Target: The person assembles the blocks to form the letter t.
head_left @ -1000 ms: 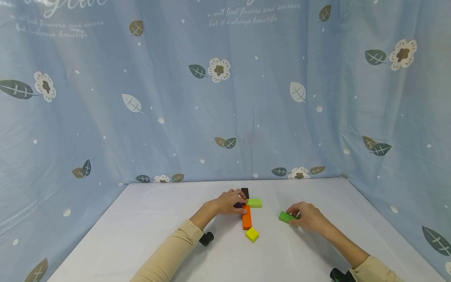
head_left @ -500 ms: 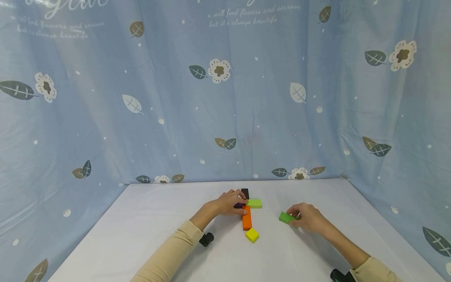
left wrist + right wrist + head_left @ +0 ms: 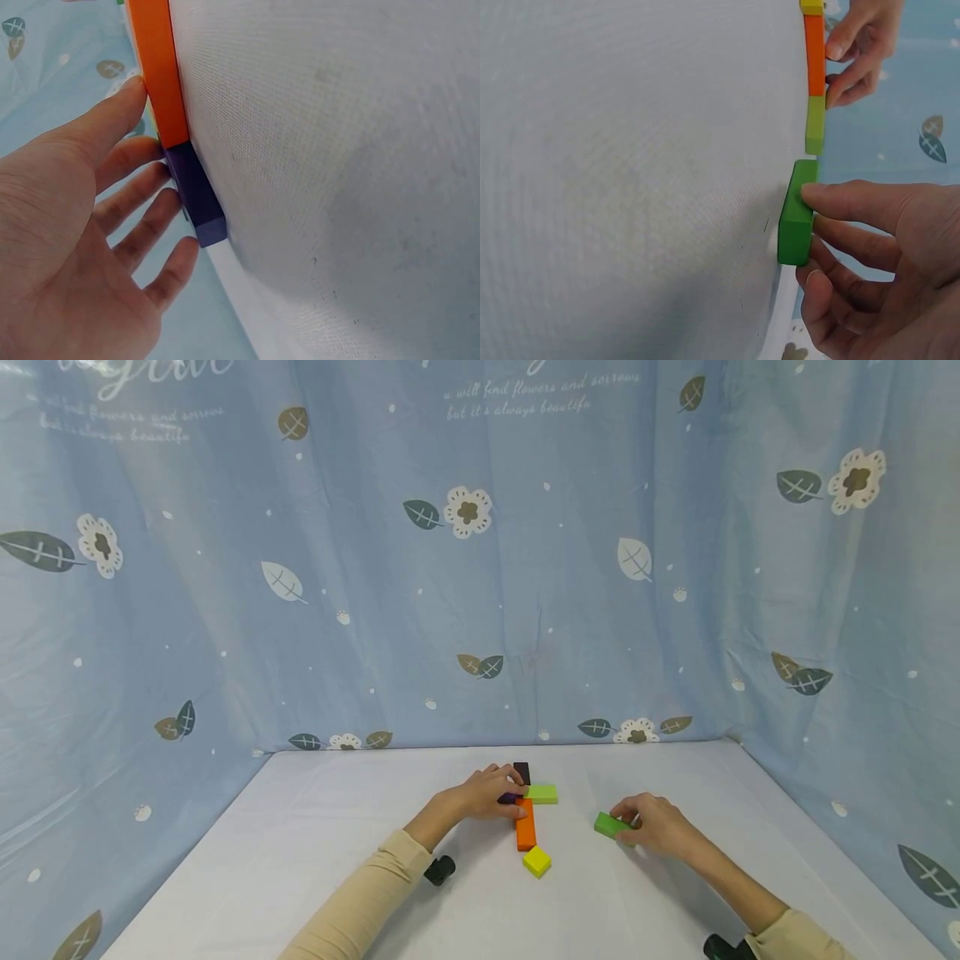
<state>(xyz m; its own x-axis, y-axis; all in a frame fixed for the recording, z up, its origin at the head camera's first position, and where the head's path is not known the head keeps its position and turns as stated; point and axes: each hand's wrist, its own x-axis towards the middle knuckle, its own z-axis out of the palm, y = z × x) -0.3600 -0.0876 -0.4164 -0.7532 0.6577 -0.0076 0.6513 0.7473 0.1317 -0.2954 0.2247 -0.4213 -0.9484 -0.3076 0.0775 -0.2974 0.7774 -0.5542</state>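
On the white table, an orange block (image 3: 526, 828), a purple block (image 3: 195, 191) and a lime-green block (image 3: 543, 794) lie joined end to side. My left hand (image 3: 480, 792) rests over their meeting point. In the left wrist view its thumb touches the orange block while its relaxed fingertips lie along the purple one, which the hand mostly covers in the head view. A black block (image 3: 522, 772) sits just behind that hand. Farther right, my right hand (image 3: 654, 822) pinches a green block (image 3: 795, 214) between thumb and fingers, low over the table and apart from the others.
A small yellow block (image 3: 537, 862) lies turned at an angle near the front end of the orange block. Black wrist devices (image 3: 439, 869) hang under both forearms. A blue patterned curtain (image 3: 480, 610) encloses the table at the back and sides.
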